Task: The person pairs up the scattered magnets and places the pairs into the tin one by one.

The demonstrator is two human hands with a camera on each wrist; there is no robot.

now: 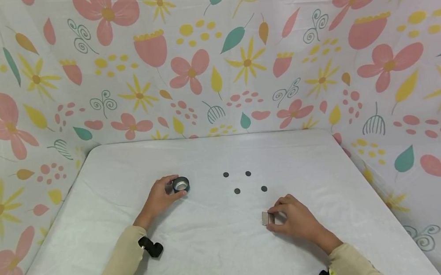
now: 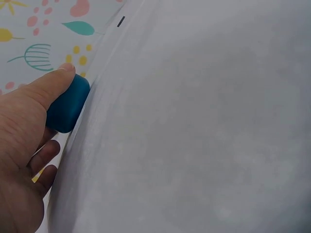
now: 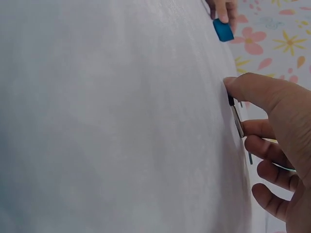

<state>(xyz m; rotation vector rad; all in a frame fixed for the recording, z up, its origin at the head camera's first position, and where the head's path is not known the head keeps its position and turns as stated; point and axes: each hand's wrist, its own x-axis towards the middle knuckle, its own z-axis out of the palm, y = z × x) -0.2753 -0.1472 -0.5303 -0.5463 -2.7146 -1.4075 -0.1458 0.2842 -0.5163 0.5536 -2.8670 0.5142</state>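
Cup [image 1: 180, 184]: small, round, mouth up; blue outer wall, dark rim, bright silvery inside. Located left of centre on the table [image 1: 208, 254]. Left hand [image 1: 161, 197] grips it by the sides, fingers along the far wall and thumb along the near one. Cannot tell whether its base touches the cover.

Piece [image 1: 265, 218]: small and angular, one pale flat face, darker next to it; edge-on in the right wrist view it reads as a thin metallic strip with a dark end. Located right of centre, nearer the person than the cup. Right hand [image 1: 295, 222] pinches it between thumb and forefinger, other fingers loosely bent. Contact with the table cannot be told.

Surroundings: four dark, flat, round discs [image 1: 237, 191] lie apart from one another, right of the cup and on the far side of the piece. White cover on the table. Floral cloth [image 1: 223, 88] stands behind and at both sides. Beige sleeves [image 1: 116, 260]; a black wrist unit [image 1: 151, 247] at each cuff.
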